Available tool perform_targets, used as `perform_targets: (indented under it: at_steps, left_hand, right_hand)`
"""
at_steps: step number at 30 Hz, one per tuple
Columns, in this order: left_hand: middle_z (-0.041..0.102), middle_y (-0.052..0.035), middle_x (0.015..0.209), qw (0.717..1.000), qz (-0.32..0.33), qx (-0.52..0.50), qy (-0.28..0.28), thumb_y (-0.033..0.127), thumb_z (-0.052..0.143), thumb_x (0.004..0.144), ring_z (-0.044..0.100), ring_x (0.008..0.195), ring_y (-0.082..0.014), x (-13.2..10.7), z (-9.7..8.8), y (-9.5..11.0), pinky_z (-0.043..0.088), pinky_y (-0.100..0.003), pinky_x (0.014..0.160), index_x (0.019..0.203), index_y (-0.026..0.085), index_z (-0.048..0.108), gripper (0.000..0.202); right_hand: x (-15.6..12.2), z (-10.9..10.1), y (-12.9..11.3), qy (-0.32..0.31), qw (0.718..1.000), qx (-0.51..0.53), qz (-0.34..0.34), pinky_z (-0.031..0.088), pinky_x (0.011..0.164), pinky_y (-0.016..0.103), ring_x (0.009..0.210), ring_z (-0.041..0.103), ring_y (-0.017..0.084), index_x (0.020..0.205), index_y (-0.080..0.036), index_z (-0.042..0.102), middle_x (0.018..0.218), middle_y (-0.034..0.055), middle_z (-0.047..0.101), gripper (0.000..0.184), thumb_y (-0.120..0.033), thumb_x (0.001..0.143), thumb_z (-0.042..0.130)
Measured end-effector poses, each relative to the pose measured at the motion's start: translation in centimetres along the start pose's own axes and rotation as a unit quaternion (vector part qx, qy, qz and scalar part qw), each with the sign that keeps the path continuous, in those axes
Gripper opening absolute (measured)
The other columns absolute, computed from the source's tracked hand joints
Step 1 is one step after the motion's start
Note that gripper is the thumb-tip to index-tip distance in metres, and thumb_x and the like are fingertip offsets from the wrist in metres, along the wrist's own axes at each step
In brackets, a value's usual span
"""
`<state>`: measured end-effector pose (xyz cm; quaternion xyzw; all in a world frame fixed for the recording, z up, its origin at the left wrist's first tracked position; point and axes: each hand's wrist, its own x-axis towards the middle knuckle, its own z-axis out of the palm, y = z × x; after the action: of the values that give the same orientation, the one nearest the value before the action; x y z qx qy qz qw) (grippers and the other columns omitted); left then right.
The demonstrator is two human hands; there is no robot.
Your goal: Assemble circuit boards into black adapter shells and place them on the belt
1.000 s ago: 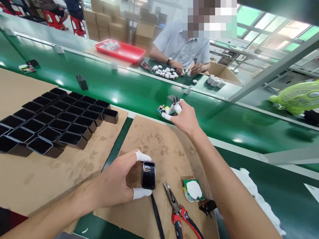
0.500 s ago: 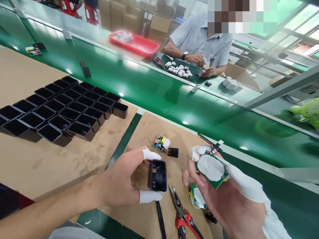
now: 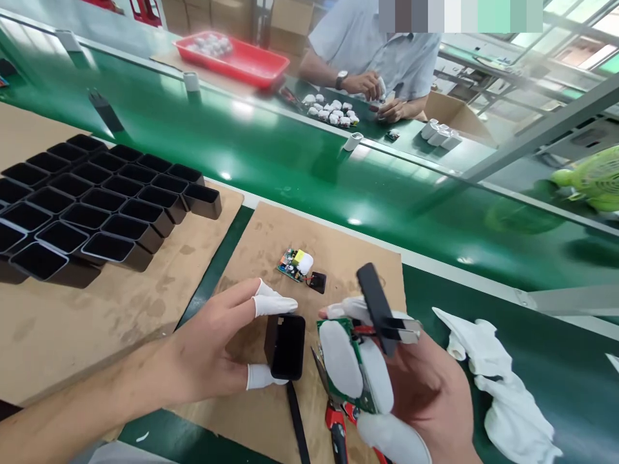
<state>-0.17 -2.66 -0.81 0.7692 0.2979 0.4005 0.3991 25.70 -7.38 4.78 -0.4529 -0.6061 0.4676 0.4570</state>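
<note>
My left hand, with white finger cots, has its fingers and thumb on opposite ends of an open black plastic housing. The housing's open side faces up toward me. Just right of it, my right hand grips a green circuit board with white pads on both faces. Red wire runs from the board to a black plug cap with metal prongs, beside my fingers. Red-handled pliers lie partly hidden below the board. A thin black tool lies below the housing.
Rows of black housings stand on cardboard at left. Another circuit board with a wired black cap lies ahead. White cloth gloves lie at right. Across the green bench, a person works near a red tray.
My right hand has moved left toward the housing and turned the board onto its edge, bringing the plug cap into sight. My left hand still holds the housing. The view has shifted right.
</note>
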Motion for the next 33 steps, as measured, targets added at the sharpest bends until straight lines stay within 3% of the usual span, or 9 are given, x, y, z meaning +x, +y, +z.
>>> perform_targets:
  at_steps: [5,11,14,17,22,28,33]
  left_hand:
    - [0.074,-0.0061,0.115,1.000,-0.003,0.006,0.006,0.032,0.098,0.088,0.078,0.103,-0.0271,-0.1,0.0,0.0,0.065,-0.037,0.084,0.146,0.029,0.066,0.066]
    - [0.074,-0.0069,0.122,1.000,0.002,-0.017,0.002,0.024,0.097,0.088,0.079,0.107,-0.0257,-0.4,0.1,-0.2,0.067,-0.036,0.089,0.152,0.030,0.065,0.071]
    - [0.074,-0.0069,0.120,1.000,0.004,-0.023,0.002,0.025,0.097,0.088,0.079,0.105,-0.0266,-0.5,0.1,-0.3,0.067,-0.037,0.087,0.154,0.032,0.065,0.074]
    - [0.074,-0.0072,0.118,1.000,0.007,-0.025,0.001,0.024,0.096,0.089,0.079,0.102,-0.0259,-0.4,-0.1,-0.3,0.066,-0.037,0.085,0.153,0.031,0.065,0.071]
    - [0.074,-0.0080,0.118,1.000,0.012,-0.018,0.001,0.022,0.094,0.090,0.079,0.103,-0.0261,-0.2,-0.2,-0.1,0.067,-0.037,0.086,0.153,0.029,0.065,0.070]
    - [0.074,-0.0079,0.117,1.000,0.011,-0.011,0.002,0.023,0.094,0.090,0.079,0.102,-0.0276,-0.4,-0.2,-0.2,0.067,-0.039,0.084,0.155,0.031,0.064,0.072]
    - [0.072,-0.0070,0.115,1.000,0.004,-0.001,-0.001,0.030,0.097,0.089,0.077,0.098,-0.0260,-0.4,-0.4,-0.1,0.066,-0.038,0.081,0.154,0.030,0.065,0.073]
  right_hand:
    - [-0.7,0.2,1.3,-0.015,0.993,0.107,0.057,0.076,0.087,0.044,0.109,0.086,0.039,0.140,-0.032,0.079,0.133,0.0125,0.084,0.073,-0.041,0.074,0.107]
    - [-1.4,0.2,2.4,-0.003,0.994,0.098,0.052,0.073,0.099,0.047,0.105,0.087,0.036,0.140,-0.035,0.078,0.135,0.0091,0.084,0.081,-0.031,0.067,0.112]
    - [-1.6,0.1,2.7,0.009,0.995,0.082,0.054,0.074,0.095,0.045,0.103,0.087,0.038,0.138,-0.032,0.079,0.121,0.0094,0.087,0.084,-0.028,0.062,0.115]
    - [-1.8,-0.1,3.1,0.007,0.996,0.076,0.055,0.075,0.092,0.044,0.096,0.087,0.037,0.140,-0.033,0.078,0.098,0.0038,0.086,0.090,-0.023,0.058,0.115]
    - [-2.0,-0.3,3.4,0.014,0.996,0.062,0.059,0.075,0.089,0.042,0.090,0.086,0.034,0.141,-0.035,0.078,0.124,0.0062,0.086,0.096,-0.020,0.055,0.116]
    - [-2.0,0.0,3.2,0.031,0.995,0.054,0.080,0.076,0.084,0.042,0.087,0.085,0.035,0.139,-0.033,0.078,0.108,0.0050,0.087,0.093,-0.022,0.055,0.117]
    - [-2.6,-0.1,3.3,0.056,0.995,0.041,0.078,0.076,0.082,0.041,0.098,0.086,0.038,0.138,-0.033,0.079,0.124,0.0093,0.086,0.095,-0.018,0.052,0.117]
